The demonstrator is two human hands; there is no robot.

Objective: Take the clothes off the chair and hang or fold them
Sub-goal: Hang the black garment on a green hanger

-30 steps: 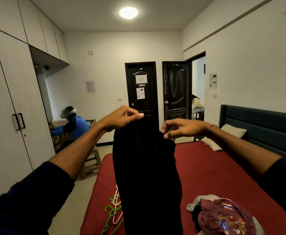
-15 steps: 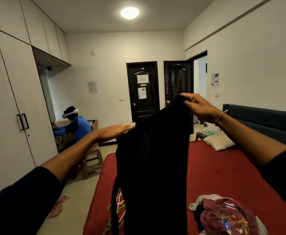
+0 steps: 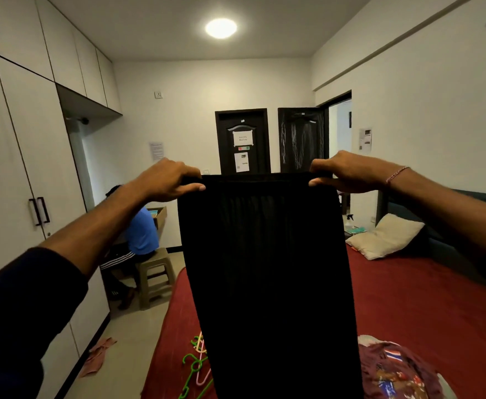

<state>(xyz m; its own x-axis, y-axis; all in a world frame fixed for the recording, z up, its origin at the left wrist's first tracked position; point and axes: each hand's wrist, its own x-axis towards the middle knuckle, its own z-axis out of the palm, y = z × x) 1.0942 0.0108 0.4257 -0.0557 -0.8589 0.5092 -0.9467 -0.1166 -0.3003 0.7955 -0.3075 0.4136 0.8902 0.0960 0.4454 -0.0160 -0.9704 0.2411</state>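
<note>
Hands have drawn apart since a moment ago: half a second back the right hand (image 3: 348, 172) was raised well above the left hand (image 3: 169, 181) and the black garment (image 3: 264, 269) hung skewed between them; now both sit level, each pinching one top corner between thumb and curled fingers. The top edge, gathered like a waistband, is pulled taut and straight, and the cloth hangs flat and full-width in front of the person, above the near part of the red bed (image 3: 408, 298).

For the task this reads as the squaring-up that precedes a fold: the piece is off the chair, opened and aligned, but no fold is made yet.

On the bed, green and pink hangers (image 3: 195, 367) lie just left of the hanging cloth, and a heap of maroon printed clothes (image 3: 394, 370) sits to its right; either could be trapped under the garment if it is laid straight down. A pillow (image 3: 388, 236) rests near the headboard. Another person (image 3: 141, 234) in a blue top sits on a plastic stool (image 3: 155, 276) by the wardrobe (image 3: 20, 168), and a pinkish cloth (image 3: 97, 355) lies on the floor.
</note>
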